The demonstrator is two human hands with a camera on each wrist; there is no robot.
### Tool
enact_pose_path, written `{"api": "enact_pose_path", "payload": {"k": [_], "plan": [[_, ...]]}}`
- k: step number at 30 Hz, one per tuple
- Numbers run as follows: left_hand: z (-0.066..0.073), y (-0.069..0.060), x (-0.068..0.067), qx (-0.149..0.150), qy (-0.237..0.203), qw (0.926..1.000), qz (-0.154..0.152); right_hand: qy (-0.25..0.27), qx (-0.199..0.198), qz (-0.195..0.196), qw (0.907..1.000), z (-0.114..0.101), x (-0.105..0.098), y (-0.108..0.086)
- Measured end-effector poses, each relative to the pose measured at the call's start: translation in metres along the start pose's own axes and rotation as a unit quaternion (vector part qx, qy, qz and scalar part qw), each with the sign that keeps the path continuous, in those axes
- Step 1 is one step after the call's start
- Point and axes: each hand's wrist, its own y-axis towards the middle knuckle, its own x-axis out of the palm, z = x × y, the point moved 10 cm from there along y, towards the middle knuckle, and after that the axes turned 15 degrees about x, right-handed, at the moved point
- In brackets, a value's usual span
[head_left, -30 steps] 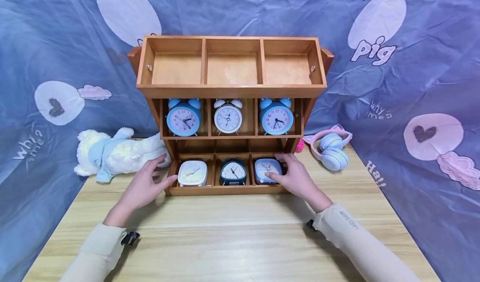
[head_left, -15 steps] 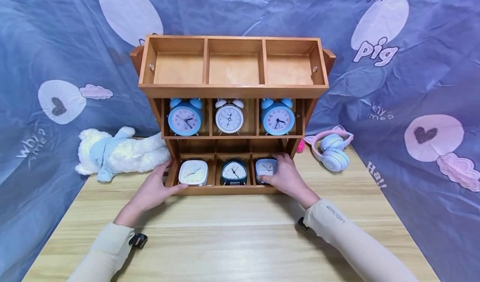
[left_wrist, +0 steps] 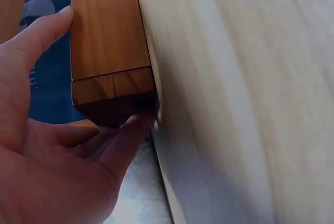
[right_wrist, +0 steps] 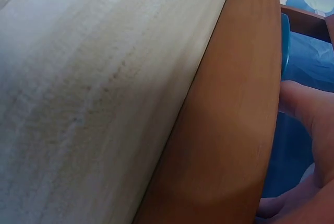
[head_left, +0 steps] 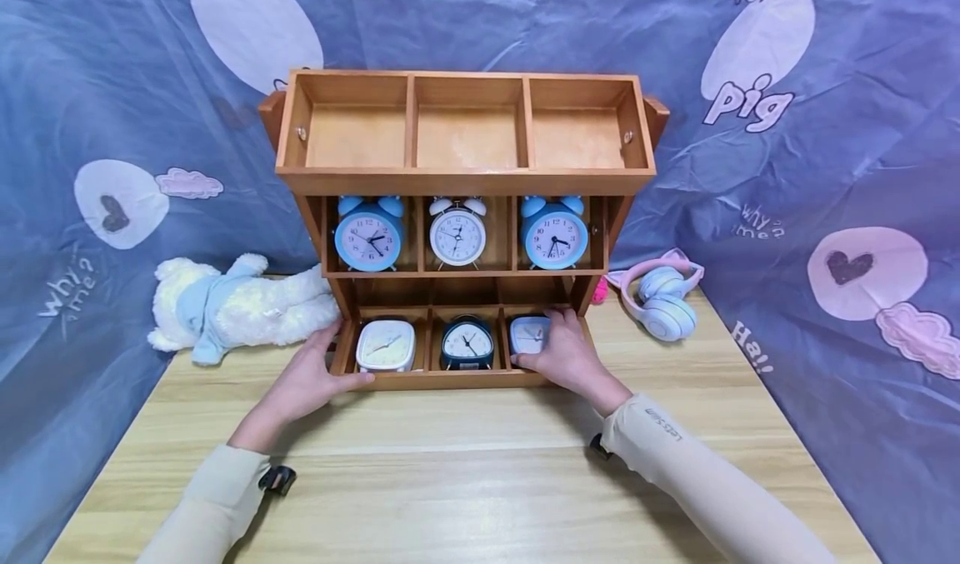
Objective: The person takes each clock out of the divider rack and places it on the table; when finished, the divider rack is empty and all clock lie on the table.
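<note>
Blue cloth [head_left: 480, 14] hangs behind a wooden table [head_left: 480, 481] bearing the tiered shelf [head_left: 465, 184], and from my distant seat I see the left hand [head_left: 302, 372] gripping the shelf's lower left end, thumb by the front edge, likely to keep it steady. The right hand [head_left: 572, 356] grasps the square blue clock [head_left: 528, 333] in the bottom right compartment, thumb low across its front and fingers by its top right, probably so it cannot tip (the dark clock [head_left: 467, 343] next door faces outward, presumably for reading).

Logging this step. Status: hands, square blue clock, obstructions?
Left hand grips three-tier wooden rack, lower-left corner. Right hand over square blue clock; grip unclear. Clock sits rack's bottom right, partly covered. No obstruction seen.
</note>
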Motion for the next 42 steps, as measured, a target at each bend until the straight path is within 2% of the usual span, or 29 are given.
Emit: {"api": "enact_pose_path", "payload": {"k": [12,21,34,42], "plan": [[-0.003,0.003,0.002,0.005,-0.015,0.9999,-0.002,-0.007,0.009,0.006,0.9999,-0.001,0.0,-0.001],[-0.004,0.003,0.003,-0.005,-0.015,0.9998,-0.013,-0.014,0.009,0.013,0.9998,0.001,0.001,-0.003],[-0.005,0.0,0.003,-0.005,-0.011,0.9999,-0.01,-0.01,0.008,0.011,0.9999,0.0,0.003,-0.004],[-0.004,0.0,0.001,-0.003,-0.008,0.9999,-0.008,-0.006,-0.004,0.016,0.9998,-0.005,-0.008,-0.002]]}}
